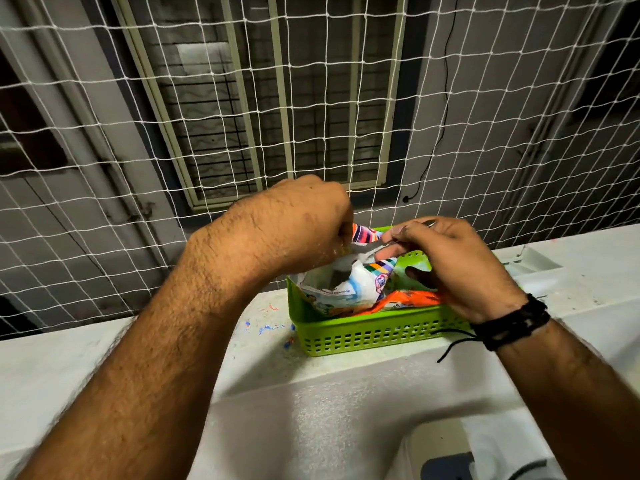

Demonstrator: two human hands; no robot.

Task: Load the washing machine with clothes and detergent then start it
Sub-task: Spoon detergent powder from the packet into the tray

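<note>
A white detergent packet with coloured stripes stands in a green plastic basket on a white ledge. My left hand grips the packet's top edge from the left. My right hand pinches the packet's top from the right, thumb and fingers curled on the wrapper. An orange packet lies beside it in the basket. The washing machine's white top shows at the bottom right.
The white ledge runs across the view with blue paint flecks near the basket. A white rope net closes off the opening behind it. A white recessed tray sits right of the basket.
</note>
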